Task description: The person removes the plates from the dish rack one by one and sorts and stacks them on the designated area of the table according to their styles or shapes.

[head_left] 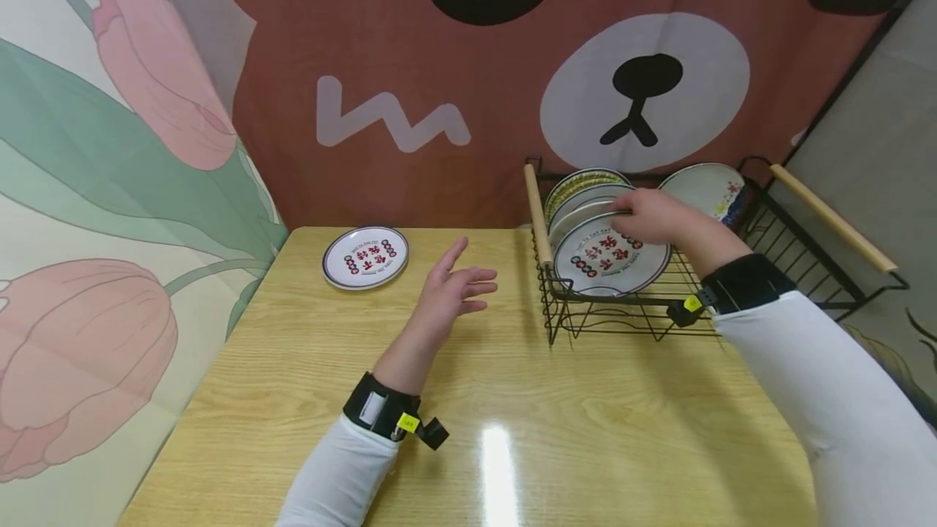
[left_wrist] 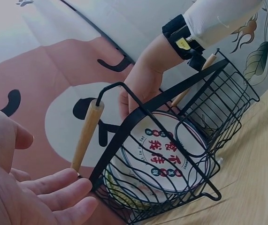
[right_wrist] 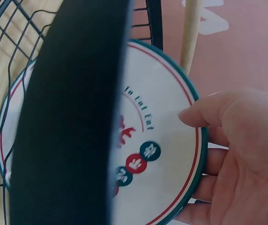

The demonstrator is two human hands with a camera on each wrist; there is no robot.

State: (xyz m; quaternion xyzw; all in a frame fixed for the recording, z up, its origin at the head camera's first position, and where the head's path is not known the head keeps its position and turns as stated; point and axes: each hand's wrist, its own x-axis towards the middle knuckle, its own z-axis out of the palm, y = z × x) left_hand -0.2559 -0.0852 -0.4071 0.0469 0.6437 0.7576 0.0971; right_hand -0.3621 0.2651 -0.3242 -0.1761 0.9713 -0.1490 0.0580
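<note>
In the head view my right hand (head_left: 651, 216) reaches into the dish rack (head_left: 622, 299) and pinches the upper right rim of the front plate (head_left: 596, 267), white with red characters. The right wrist view shows the thumb (right_wrist: 202, 112) on the plate's printed face and the fingers behind its edge. Behind that plate stand several more, one with a yellow-green patterned rim (head_left: 578, 180). My left hand (head_left: 446, 283) hovers over the table left of the rack, fingers spread, holding nothing. A matching plate (head_left: 366, 257) lies flat at the table's far left.
Another white plate with a flower design (head_left: 706, 189) leans at the rack's back right. The rack has wooden handles (head_left: 538, 218) on both ends. Behind the wooden table (head_left: 439, 446) hangs a brown bear-print cloth (head_left: 498, 104).
</note>
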